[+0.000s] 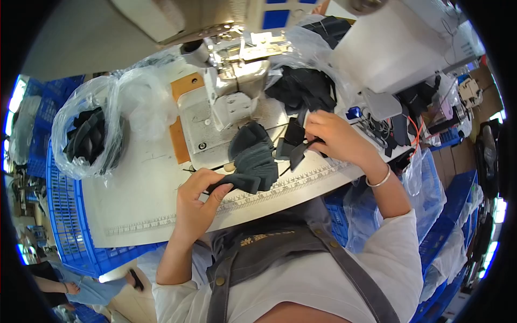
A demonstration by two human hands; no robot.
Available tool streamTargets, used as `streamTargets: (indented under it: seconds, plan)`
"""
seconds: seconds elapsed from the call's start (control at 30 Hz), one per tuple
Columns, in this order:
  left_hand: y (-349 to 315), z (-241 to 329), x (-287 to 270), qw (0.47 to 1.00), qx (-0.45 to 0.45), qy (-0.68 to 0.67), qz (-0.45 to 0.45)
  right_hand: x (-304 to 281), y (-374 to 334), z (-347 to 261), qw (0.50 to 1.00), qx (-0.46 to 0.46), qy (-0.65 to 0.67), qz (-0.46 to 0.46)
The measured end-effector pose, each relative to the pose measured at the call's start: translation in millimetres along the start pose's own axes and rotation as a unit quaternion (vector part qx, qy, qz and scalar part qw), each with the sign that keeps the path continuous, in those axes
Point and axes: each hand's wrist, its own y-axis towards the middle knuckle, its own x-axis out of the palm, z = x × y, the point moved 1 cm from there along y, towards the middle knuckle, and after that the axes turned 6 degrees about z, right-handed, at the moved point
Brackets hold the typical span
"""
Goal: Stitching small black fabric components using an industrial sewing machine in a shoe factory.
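My left hand is closed on the near end of a dark grey fabric piece, thumb on top. This piece touches a fanned row of similar grey pieces on the table, just in front of the sewing machine. To the right, my right hand pinches a small black fabric piece between thumb and fingers. More black cloth lies right beside it. A heap of black fabric pieces rests behind my right hand, partly in clear plastic.
A clear plastic bag holding dark pieces stands at the table's left. A printed ruler runs along the front edge. Blue crates flank the table. Metal tools and an orange cord lie at right. Another person's arm shows at lower left.
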Motion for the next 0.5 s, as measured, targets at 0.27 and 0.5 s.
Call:
streamTargets:
  seconds: [0.27, 0.5]
  plan:
    - [23.1, 25.4, -1.8, 0.937, -0.092, -0.333, -0.057, -11.5, 14.5, -80.8, 0.960, 0.147, 0.230, 0.067]
    - [27.6, 34.0, 7.1, 0.911, -0.123, -0.394, -0.010, 8.4, 25.6, -113.2, 0.861, 0.189, 0.465, 0.079]
